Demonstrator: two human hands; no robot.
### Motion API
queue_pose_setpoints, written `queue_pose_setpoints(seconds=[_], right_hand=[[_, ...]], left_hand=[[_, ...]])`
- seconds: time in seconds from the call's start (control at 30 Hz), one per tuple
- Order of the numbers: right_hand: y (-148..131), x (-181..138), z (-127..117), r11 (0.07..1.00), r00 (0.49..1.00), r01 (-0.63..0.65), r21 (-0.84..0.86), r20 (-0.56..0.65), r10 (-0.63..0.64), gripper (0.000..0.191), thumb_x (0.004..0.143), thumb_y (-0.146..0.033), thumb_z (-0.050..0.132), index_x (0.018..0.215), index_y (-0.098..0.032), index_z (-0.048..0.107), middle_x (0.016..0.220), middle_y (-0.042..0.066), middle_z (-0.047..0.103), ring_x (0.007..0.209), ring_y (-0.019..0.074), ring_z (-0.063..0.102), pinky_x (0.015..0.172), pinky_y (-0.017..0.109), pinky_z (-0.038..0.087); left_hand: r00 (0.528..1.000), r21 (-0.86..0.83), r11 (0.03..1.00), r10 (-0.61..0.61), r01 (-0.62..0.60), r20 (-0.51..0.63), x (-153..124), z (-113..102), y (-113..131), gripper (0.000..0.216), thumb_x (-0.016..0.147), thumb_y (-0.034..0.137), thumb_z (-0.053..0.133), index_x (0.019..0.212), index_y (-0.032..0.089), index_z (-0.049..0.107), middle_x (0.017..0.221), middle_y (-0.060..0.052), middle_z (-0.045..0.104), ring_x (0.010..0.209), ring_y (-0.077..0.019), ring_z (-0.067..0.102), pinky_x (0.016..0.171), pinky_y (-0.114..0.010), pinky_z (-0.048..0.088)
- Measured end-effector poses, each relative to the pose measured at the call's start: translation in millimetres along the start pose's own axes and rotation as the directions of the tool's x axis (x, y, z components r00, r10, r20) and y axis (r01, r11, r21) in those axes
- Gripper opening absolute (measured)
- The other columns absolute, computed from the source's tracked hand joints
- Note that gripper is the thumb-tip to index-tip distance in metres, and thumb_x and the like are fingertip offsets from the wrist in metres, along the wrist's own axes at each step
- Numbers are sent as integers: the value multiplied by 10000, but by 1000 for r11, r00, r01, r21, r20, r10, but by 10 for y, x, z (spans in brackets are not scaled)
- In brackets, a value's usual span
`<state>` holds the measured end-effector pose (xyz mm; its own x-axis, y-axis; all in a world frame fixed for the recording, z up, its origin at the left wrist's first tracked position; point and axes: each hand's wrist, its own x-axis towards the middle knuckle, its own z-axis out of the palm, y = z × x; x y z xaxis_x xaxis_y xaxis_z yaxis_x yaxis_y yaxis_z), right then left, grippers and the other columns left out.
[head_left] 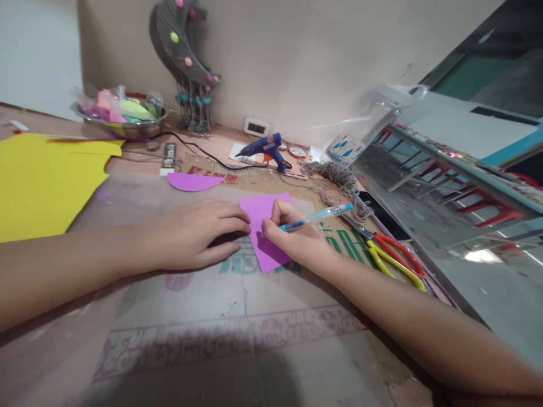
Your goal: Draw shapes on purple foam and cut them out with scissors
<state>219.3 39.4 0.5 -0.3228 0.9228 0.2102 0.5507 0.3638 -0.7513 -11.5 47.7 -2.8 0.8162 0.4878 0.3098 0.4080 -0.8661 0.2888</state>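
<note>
A small rectangular piece of purple paper point(268, 261) lies on the cardboard sheet in front of me. My left hand point(207, 230) rests flat on the cardboard with its fingers stretched out, the fingertips at the paper's left edge. Pinched in my right hand point(292, 229) is a pen point(316, 217) with a clear and light-blue barrel. Its tip points down at the purple paper, partly hidden by my fingers. A purple half-round paper piece point(195, 181) lies farther back, beyond my left hand.
Red-and-yellow-handled scissors point(396, 254), a phone point(384, 215) and grey yarn point(339, 181) lie at right. Behind are a blue glue gun point(265, 148), a plastic jug point(360, 127) and a metal bowl point(127, 129) of colourful packets. Yellow paper point(46, 186) covers the left; the table edge is right.
</note>
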Motion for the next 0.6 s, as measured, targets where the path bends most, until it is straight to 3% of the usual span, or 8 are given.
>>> queue_pose_setpoints(seconds=[0.6], right_hand=[[76,-6,23,998,998,57,36,13,-58,282,873,-295,620,703,-233,403,629,-69,417,570,115,379,549,260,299]], left_hand=[[1000,-11,1000,-1,1,3,8,2,2,299,958,293,523,1185,181,681,1231,-137,693,1136,-289,645,1019,-473,498]])
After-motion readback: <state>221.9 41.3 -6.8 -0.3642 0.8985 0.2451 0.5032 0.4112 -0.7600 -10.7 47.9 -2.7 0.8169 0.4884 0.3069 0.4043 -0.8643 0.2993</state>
